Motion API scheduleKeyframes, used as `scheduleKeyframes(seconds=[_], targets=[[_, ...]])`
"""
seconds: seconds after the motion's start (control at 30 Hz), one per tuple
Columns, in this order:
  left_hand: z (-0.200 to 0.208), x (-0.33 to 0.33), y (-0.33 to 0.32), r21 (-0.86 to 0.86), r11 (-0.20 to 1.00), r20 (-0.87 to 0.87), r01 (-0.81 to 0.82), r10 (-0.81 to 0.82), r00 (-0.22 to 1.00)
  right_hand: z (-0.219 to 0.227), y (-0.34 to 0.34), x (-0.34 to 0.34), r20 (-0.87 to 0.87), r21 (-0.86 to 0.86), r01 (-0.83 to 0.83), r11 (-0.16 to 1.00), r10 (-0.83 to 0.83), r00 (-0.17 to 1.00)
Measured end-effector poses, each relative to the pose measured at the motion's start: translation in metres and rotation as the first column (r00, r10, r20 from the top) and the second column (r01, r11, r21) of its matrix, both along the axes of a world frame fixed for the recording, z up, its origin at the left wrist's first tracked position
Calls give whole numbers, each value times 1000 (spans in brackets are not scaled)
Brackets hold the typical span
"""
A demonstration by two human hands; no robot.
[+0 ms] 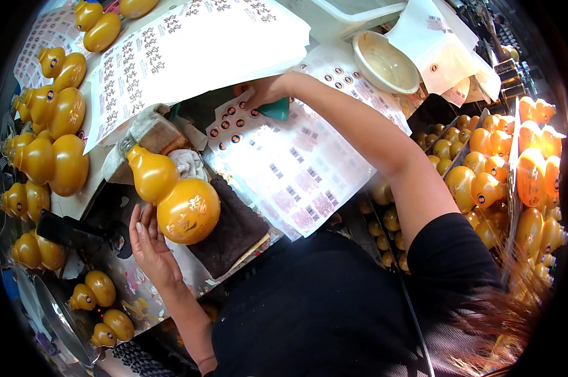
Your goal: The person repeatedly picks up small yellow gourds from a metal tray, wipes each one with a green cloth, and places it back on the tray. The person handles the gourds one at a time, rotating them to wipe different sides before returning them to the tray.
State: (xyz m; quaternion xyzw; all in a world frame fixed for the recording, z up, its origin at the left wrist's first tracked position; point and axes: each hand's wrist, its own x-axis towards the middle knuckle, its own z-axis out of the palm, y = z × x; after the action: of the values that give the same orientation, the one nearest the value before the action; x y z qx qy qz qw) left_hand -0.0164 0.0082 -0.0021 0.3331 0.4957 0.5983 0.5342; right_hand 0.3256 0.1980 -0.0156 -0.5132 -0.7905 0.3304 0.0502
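Observation:
A glossy amber gourd-shaped bottle (pixel 189 210) with a gold design on its lower bulb lies tilted on a dark folded cloth (pixel 224 242). Along its lower left side is my left hand (pixel 153 250), fingers stretched out and apart, close against the bulb; contact is hard to make out. My right hand (pixel 266 92) reaches over sheets of labels, its fingers bent at a sheet of small round dark stickers (pixel 232 119). From under that palm sticks a teal flat piece (pixel 275 110), which looks like a scraper. The fingertips are partly hidden.
A large white sheet with dark lettering (pixel 196 50) covers the back. Several amber gourd bottles (pixel 54 160) line the left, by a phone on a stand (pixel 76 234). A cream bowl (pixel 386 63) stands back right; crates of bottles (pixel 485 163) fill the right.

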Motion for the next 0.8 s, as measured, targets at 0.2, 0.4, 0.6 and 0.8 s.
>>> scheduleKeyframes(seconds=[0.2, 0.4, 0.6, 0.8], targets=[[0, 0, 3, -5, 1000, 9, 2, -2, 1000, -23, 6, 10, -257, 43, 115, 992, -100, 961], [-1, -4, 8, 16, 1000, -10, 1, -1, 1000, -23, -9, -8, -372, 197, 303, 933, -214, 903], [17, 0, 23, 46, 999, -26, -3, 5, 1000, 54, -56, -48, -567, -78, -70, 994, 13, 823], [30, 10, 36, 71, 995, 4, 68, -68, 998, 149, -47, -104, -355, 100, -488, 867, 490, 797]])
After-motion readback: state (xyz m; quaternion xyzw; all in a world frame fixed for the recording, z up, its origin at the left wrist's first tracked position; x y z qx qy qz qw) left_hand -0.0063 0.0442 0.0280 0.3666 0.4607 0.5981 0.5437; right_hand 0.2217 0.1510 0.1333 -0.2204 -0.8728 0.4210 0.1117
